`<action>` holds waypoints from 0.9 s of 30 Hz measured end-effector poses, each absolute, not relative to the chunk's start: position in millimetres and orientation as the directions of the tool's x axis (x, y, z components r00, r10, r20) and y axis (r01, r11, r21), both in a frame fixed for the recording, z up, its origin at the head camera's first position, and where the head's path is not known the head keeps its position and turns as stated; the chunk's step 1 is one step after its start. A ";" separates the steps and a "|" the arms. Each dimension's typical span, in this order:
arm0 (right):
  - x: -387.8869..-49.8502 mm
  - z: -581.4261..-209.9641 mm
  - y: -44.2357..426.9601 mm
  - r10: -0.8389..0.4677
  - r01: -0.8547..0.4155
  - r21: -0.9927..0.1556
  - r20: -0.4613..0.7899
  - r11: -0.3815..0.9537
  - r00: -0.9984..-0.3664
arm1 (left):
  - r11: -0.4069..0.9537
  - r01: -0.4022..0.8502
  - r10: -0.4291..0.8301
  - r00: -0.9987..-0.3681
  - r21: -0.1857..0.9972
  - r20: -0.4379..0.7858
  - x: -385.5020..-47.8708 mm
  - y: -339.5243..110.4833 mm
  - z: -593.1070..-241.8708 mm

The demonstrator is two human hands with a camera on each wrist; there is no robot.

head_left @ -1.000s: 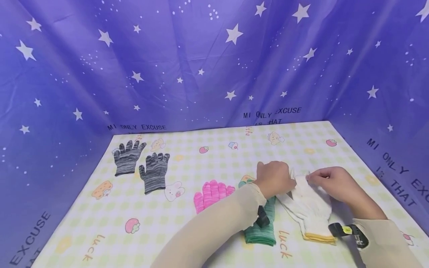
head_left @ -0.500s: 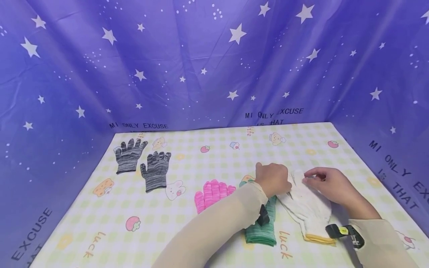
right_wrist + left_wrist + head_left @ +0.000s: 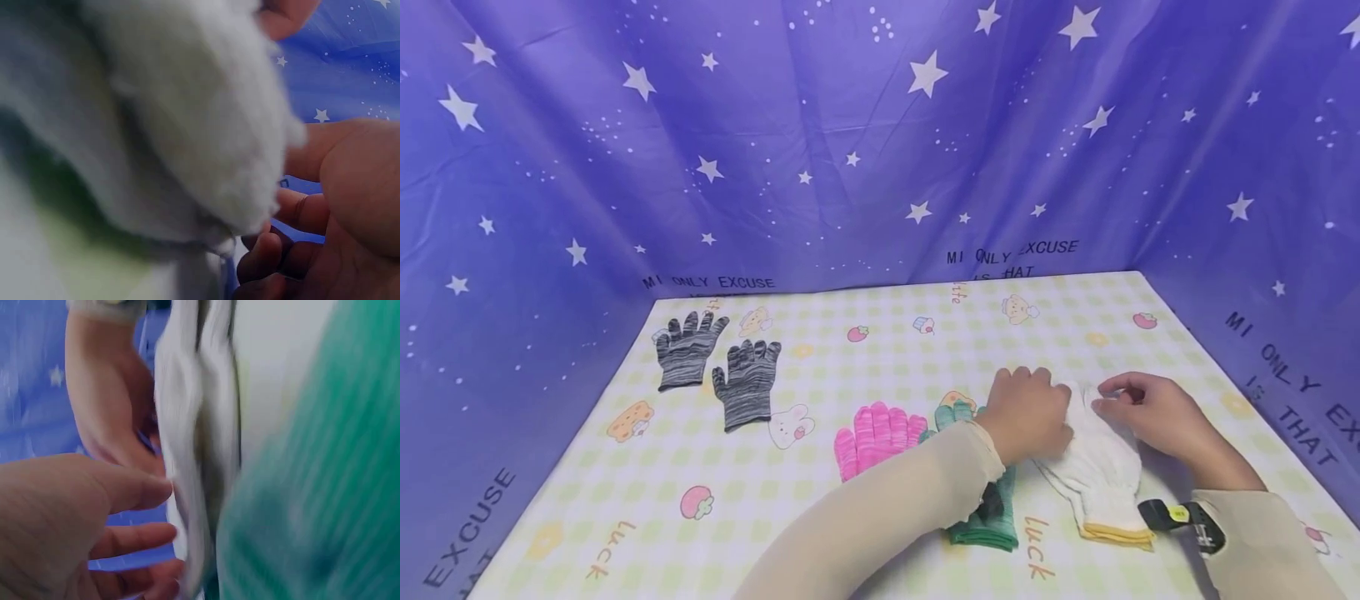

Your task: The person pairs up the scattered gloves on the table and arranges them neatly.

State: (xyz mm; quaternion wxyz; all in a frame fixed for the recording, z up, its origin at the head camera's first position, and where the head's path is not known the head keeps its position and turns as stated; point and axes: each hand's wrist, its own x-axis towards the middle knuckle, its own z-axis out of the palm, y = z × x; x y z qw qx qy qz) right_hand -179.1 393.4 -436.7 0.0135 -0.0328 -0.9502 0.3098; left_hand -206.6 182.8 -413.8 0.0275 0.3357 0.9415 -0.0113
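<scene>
White knit gloves (image 3: 1101, 454) with a yellow cuff edge lie stacked, fingers pointing away, at the right of the table. My left hand (image 3: 1030, 417) is over the left side of their finger end. In the left wrist view, its thumb and spread fingers touch the edge of the white fabric. At the opposite side of the finger end is my right hand (image 3: 1157, 417), its thumb and index finger parted beside the fabric. The right wrist view shows the blurred white gloves (image 3: 200, 125) hiding part of the thumb. Green gloves (image 3: 985, 529) lie beneath my left wrist.
Pink gloves (image 3: 880, 433) sit left of the green ones, partly covered by my left forearm. Two grey-black gloves (image 3: 748, 387) lie side by side at the far left. A checked cloth (image 3: 820, 533) covers the table, and a purple star curtain (image 3: 820, 150) surrounds it.
My left hand has moved right, farther over the white gloves, showing more of the green glove's fingers. My right thumb and index finger have parted. The other gloves stay in place.
</scene>
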 end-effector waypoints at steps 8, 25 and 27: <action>-180.2 -436.6 397.0 0.054 0.039 -0.583 0.008 0.812 -0.999 | 0.745 0.658 0.650 -0.753 -0.114 -0.103 -185.5 186.2 -417.3; -156.2 -422.9 396.0 -0.349 -0.216 -0.601 -0.113 0.770 -0.930 | 0.649 0.748 0.724 -0.663 -0.136 -0.194 -156.6 183.8 -410.7; -156.1 -422.2 392.4 -0.322 -0.197 -0.568 -0.128 0.799 -0.938 | 0.646 0.749 0.722 -0.662 -0.144 -0.200 -156.4 185.2 -410.4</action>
